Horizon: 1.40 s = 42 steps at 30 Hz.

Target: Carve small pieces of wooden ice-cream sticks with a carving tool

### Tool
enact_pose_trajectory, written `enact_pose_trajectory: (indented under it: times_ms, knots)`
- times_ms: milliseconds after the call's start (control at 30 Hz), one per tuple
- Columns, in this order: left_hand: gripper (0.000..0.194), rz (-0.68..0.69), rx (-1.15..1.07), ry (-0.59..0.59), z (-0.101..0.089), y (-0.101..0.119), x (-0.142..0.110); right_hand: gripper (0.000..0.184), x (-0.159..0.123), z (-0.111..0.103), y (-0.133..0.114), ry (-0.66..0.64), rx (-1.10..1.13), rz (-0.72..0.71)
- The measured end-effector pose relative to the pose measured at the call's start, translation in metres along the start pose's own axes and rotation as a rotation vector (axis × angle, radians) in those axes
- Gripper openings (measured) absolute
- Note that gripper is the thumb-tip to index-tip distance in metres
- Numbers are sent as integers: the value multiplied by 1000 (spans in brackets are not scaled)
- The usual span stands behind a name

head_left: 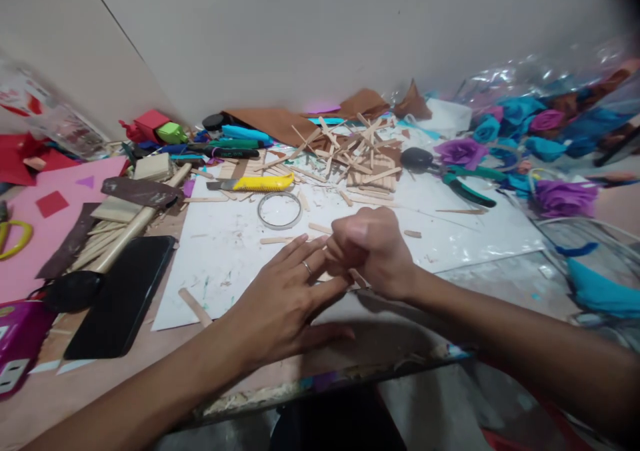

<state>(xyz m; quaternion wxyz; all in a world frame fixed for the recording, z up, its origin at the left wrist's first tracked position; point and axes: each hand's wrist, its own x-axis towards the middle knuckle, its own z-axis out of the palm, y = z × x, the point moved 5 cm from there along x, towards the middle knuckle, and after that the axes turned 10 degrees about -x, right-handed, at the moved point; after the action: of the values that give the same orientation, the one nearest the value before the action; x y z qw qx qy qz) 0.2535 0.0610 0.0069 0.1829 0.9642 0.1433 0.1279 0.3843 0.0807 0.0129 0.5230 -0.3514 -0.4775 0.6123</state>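
Note:
My left hand (287,291), with a ring on one finger, lies flat and spread just above the front of the white sheet (215,231). My right hand (373,247) is closed in a fist against the left hand's fingers. Whatever it grips, if anything, is hidden; a bit of brownish material shows under it. Beyond the hands lie loose wooden craft sticks (274,240), a roll of tape (280,211) and a yellow box cutter (265,183). Farther back, a pile of craft sticks (350,147) rests on the sheet.
Green-handled pliers (467,191) and purple paper flowers (565,197) lie to the right. A black phone (123,297), a magenta case (23,344) and yellow-handled scissors (15,237) are on the left. Brown sheets (275,125) lean near the wall. The table edge (260,397) runs close below my hands.

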Motion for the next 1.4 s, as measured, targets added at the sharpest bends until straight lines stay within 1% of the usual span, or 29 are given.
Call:
enact_pose_trajectory:
  times_ms: [67, 100, 200, 300, 367, 500, 600, 867, 967, 1133, 1267, 1400]
  knots:
    - [63, 2, -2, 4, -2, 1, 1, 57, 4, -4, -5, 13, 46, -87]
    - [65, 6, -1, 10, -2, 2, 2, 56, 7, -5, -7, 15, 63, -104]
    - [63, 8, 5, 9, -1, 2, 2, 60, 12, -5, -19, -37, 58, -93]
    - [63, -1, 30, -6, 1, 1, 2, 66, 10, -5, -35, -74, 51, -177]
    - [64, 3, 39, -7, 2, 1, 1, 66, 8, -5, -38, -72, 79, -215]
    - [64, 6, 32, -8, 1, 0, -1, 65, 9, -8, -26, -39, 106, -178]
    - [65, -2, 41, -16, 2, -2, -1, 64, 10, -8, -19, -40, 120, -168]
    - [65, -3, 32, -19, 3, -3, 0, 65, 9, -4, -21, -49, 110, -145]
    - [65, 6, 34, -8, 3, -2, -1, 66, 11, -3, -21, -69, 99, -133]
    - [65, 9, 28, -1, 4, -2, -1, 62, 13, -5, -21, -107, 104, -106]
    - [65, 19, 22, 7, 4, -2, 0, 64, 14, -6, -21, -121, 89, -66]
    - [66, 16, 19, 6, 4, -3, -1, 66, 15, -7, -21, -105, 67, -39]
